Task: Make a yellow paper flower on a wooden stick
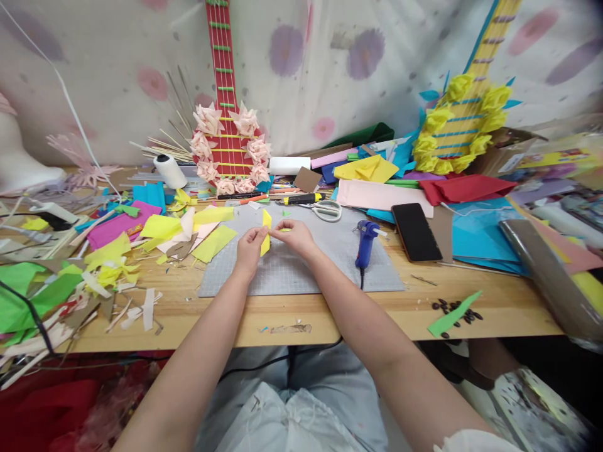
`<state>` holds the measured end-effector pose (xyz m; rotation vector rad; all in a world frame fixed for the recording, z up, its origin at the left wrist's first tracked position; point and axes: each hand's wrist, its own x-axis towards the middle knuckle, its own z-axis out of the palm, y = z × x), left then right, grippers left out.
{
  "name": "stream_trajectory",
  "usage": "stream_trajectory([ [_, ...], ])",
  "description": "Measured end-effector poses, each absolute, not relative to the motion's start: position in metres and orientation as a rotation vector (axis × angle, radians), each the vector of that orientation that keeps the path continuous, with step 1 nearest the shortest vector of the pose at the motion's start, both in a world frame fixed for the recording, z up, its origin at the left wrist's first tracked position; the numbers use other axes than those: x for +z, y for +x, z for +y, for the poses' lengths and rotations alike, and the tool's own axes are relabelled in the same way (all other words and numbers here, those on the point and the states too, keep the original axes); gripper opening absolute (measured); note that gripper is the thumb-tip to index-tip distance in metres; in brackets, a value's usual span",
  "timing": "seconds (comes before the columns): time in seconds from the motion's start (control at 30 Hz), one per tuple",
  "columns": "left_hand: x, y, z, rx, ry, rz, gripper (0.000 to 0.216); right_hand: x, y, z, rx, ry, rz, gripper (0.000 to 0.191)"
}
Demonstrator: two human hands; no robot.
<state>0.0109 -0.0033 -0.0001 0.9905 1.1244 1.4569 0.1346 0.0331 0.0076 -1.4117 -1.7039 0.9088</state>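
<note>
Over the grey cutting mat point(301, 276) I hold up a narrow yellow paper strip point(266, 221) with angled ends. My left hand point(250, 250) pinches it between thumb and fingers near its middle. From the other side, my right hand point(296, 238) reaches in with its fingertips closed at the strip's right edge; the exact contact is partly covered by the fingers. A small green scrap point(286, 214) lies just beyond my right hand. White-handled scissors point(327, 211) and a yellow-and-black utility knife point(304, 199) rest at the mat's far edge.
A blue glue gun point(365, 245) stands on the mat's right, its cord trailing over the table edge. A black phone point(416, 232) lies further right. Paper scraps point(160, 229) crowd the left. Red point(230, 147) and yellow point(459, 125) flower-trimmed paper guitars stand behind.
</note>
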Motion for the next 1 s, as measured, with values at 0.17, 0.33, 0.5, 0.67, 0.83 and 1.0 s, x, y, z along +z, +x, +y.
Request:
stream_trajectory([
  [0.17, -0.002, 0.011, -0.003, 1.444, 1.0, 1.177, 0.027, 0.007, 0.136, 0.033, 0.889, -1.423, -1.711, 0.028],
  [0.33, -0.003, 0.01, 0.0, 1.448, 0.909, 1.158, 0.027, 0.005, 0.14, 0.035, 0.919, -1.278, -1.726, 0.024],
  [0.5, -0.003, 0.007, 0.002, 1.43, 0.833, 1.128, 0.033, 0.01, 0.144, 0.033, 0.856, -1.21, -1.802, 0.02],
  [0.67, -0.002, 0.006, 0.002, 1.434, 0.823, 1.138, 0.034, 0.01, 0.144, 0.032, 0.781, -1.213, -1.846, 0.019],
  [0.83, 0.002, 0.006, 0.0, 1.438, 0.785, 1.083, 0.033, 0.006, 0.141, 0.032, 0.907, -1.173, -1.774, 0.021],
  [1.0, 0.005, 0.007, -0.002, 1.4, 0.749, 0.967, 0.03, 0.007, 0.139, 0.03, 0.971, -1.109, -1.736, 0.021],
])
